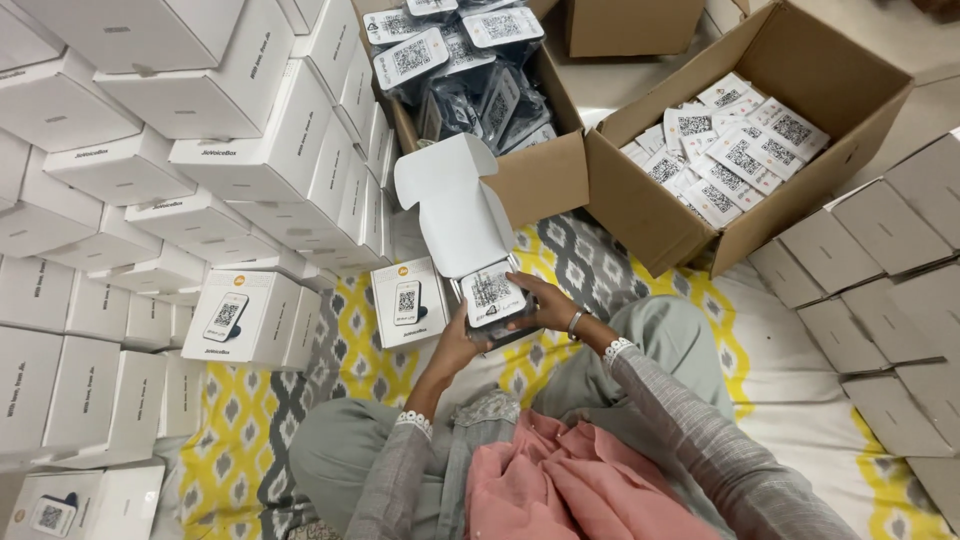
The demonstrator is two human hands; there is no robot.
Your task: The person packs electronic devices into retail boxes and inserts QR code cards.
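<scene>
I sit cross-legged on a patterned cloth. My left hand (458, 350) grips the lower left side of a small open white box (470, 225) whose lid stands up. My right hand (545, 305) steadies its right side. Inside the box lies a white card with a square code (493, 292), resting on top of a dark device. A closed white box with a device picture (408, 300) stands just left of my hands.
Stacks of closed white boxes (190, 160) fill the left side. A cardboard carton of bagged dark devices (470, 70) sits ahead; another carton of white code cards (730, 150) is at right. More plain boxes (880, 300) pile at far right.
</scene>
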